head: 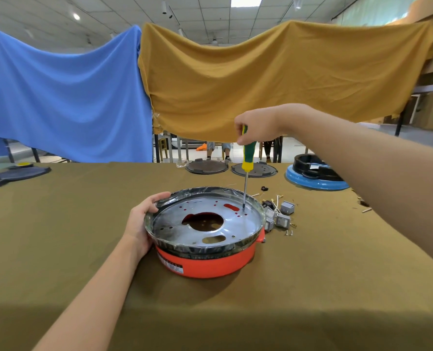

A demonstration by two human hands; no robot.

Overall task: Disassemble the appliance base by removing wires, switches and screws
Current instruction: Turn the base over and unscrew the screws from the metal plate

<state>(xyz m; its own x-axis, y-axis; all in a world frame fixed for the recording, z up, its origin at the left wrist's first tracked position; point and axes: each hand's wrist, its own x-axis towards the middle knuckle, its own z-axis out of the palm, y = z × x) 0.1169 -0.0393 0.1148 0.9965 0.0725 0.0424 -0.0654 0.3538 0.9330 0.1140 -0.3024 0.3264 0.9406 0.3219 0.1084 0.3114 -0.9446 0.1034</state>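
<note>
While the base sits mid-bench, the scene reads so:
Bench: the bench (58, 236), under an olive cloth, carries everything within arm's reach.
Appliance base: the orange appliance base (205, 262) stands near the front edge, its metal plate (238, 225) facing up so the screw holes are reachable.
Left hand: the left hand (140, 220) curls over the rim, fingers gripping it, seemingly to stop the base turning.
Right hand: the right hand (256, 129) grips the screwdriver (247, 160) by its handle top, shaft upright, tip on the plate's far right, likely on a screw.
Switches: grey switches (282, 216) with wires lie just right of the base, apparently already out.
Screws: loose screws (290, 232) lie beside them.
</note>
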